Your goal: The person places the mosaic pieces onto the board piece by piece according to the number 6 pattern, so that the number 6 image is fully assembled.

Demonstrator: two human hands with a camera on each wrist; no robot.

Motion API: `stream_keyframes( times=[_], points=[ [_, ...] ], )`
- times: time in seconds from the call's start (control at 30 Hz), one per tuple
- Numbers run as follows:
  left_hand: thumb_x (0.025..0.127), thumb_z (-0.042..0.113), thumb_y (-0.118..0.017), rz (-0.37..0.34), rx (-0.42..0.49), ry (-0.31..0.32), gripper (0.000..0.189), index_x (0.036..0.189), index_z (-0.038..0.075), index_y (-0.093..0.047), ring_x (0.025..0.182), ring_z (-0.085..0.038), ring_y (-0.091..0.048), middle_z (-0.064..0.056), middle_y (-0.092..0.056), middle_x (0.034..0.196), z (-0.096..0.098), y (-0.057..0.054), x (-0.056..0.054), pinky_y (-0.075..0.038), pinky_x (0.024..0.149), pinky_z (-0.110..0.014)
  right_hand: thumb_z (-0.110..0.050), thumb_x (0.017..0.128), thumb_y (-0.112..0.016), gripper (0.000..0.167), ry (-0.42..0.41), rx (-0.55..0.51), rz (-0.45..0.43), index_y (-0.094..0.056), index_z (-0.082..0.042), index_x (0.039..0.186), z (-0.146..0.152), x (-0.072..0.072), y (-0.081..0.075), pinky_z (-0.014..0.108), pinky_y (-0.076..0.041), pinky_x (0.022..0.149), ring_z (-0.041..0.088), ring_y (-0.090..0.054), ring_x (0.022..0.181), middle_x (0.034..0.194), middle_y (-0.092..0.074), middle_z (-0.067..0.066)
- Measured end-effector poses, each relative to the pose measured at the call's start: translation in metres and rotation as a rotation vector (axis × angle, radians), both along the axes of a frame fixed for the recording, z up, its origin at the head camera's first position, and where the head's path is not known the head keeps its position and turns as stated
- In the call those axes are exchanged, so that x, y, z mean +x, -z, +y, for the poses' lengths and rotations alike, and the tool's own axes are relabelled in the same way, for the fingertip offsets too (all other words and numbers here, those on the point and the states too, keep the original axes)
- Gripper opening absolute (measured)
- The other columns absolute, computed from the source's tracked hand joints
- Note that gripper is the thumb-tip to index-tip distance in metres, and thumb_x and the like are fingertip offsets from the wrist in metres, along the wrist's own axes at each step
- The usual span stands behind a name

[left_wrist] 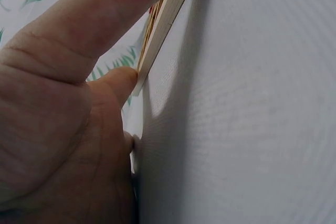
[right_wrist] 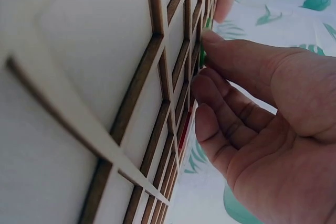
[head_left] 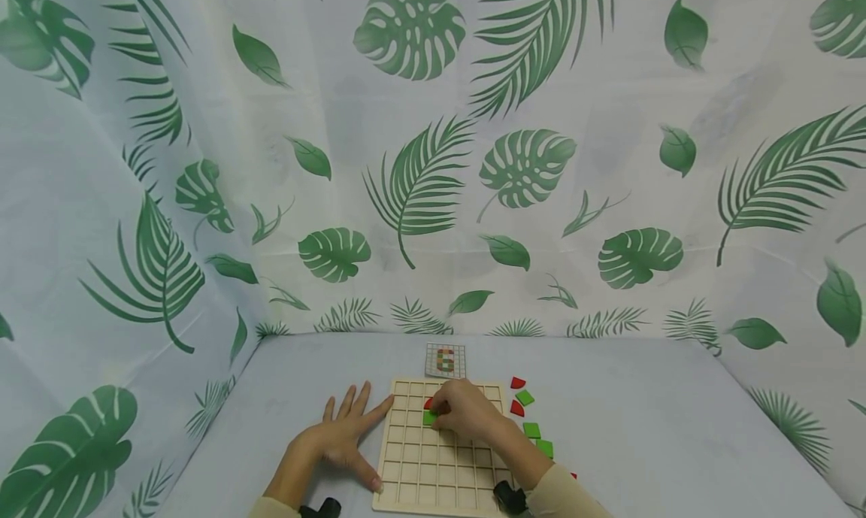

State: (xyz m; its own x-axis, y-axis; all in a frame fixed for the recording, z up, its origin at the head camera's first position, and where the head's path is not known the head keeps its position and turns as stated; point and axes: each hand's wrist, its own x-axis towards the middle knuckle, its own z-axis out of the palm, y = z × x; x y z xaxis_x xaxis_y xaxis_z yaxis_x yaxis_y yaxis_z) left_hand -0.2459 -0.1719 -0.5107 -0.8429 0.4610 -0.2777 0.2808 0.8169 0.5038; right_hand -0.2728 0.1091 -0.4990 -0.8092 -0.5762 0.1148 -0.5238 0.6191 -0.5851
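Note:
My right hand (head_left: 467, 410) is over the upper middle of a pale wooden grid board (head_left: 409, 473). Its thumb and fingertips pinch a green square tile (right_wrist: 202, 56) right at the grid cells, partly hidden by the fingers. Just above lies a red piece (head_left: 428, 403) in a cell, half covered by the hand. Spread wide, my left hand (head_left: 341, 435) is beside the board, thumb and index finger touching its left edge. In the left wrist view, a fingertip (left_wrist: 126, 80) meets the board's side (left_wrist: 157, 45).
Behind the board lies a small pattern card (head_left: 445, 361) with a coloured figure on a grid. Right of the board are loose red quarter-round pieces (head_left: 517, 383) and green squares (head_left: 544, 448). A leaf-print curtain (head_left: 419, 202) stands behind the white table (head_left: 643, 428).

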Motion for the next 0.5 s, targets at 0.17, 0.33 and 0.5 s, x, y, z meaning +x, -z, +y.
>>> stream_keyframes(
  times=[0.17, 0.33, 0.5],
  points=[
    [0.056, 0.062, -0.097, 0.001, 0.003, -0.001, 0.137, 0.167, 0.033, -0.021, 0.159, -0.048, 0.015, -0.023, 0.005, 0.174, 0.0, 0.002, 0.0, 0.011, 0.119, -0.077, -0.011, 0.083, -0.088, 0.013, 0.03, -0.001, -0.02, -0.082, -0.007, 0.094, 0.002, 0.002, -0.001, 0.023, -0.054, 0.069, 0.004, -0.063, 0.079, 0.091, -0.076, 0.0],
    [0.054, 0.064, -0.096, 0.012, -0.027, -0.011, 0.139, 0.167, 0.036, -0.02, 0.16, -0.047, 0.012, -0.022, 0.004, 0.175, 0.0, 0.003, 0.001, 0.01, 0.121, -0.076, -0.015, 0.086, -0.085, 0.017, 0.074, -0.063, -0.047, -0.081, -0.007, 0.102, 0.008, 0.007, -0.004, 0.027, -0.057, 0.071, 0.009, -0.066, 0.083, 0.096, -0.076, 0.002],
    [0.053, 0.063, -0.097, 0.012, -0.032, -0.021, 0.139, 0.166, 0.035, -0.021, 0.16, -0.047, 0.012, -0.022, 0.003, 0.175, 0.002, 0.0, 0.002, 0.01, 0.121, -0.075, -0.016, 0.09, -0.082, 0.023, 0.055, -0.112, -0.018, -0.079, -0.003, 0.108, 0.017, 0.013, -0.012, 0.024, -0.054, 0.068, 0.01, -0.062, 0.081, 0.099, -0.074, 0.006]
  ],
)
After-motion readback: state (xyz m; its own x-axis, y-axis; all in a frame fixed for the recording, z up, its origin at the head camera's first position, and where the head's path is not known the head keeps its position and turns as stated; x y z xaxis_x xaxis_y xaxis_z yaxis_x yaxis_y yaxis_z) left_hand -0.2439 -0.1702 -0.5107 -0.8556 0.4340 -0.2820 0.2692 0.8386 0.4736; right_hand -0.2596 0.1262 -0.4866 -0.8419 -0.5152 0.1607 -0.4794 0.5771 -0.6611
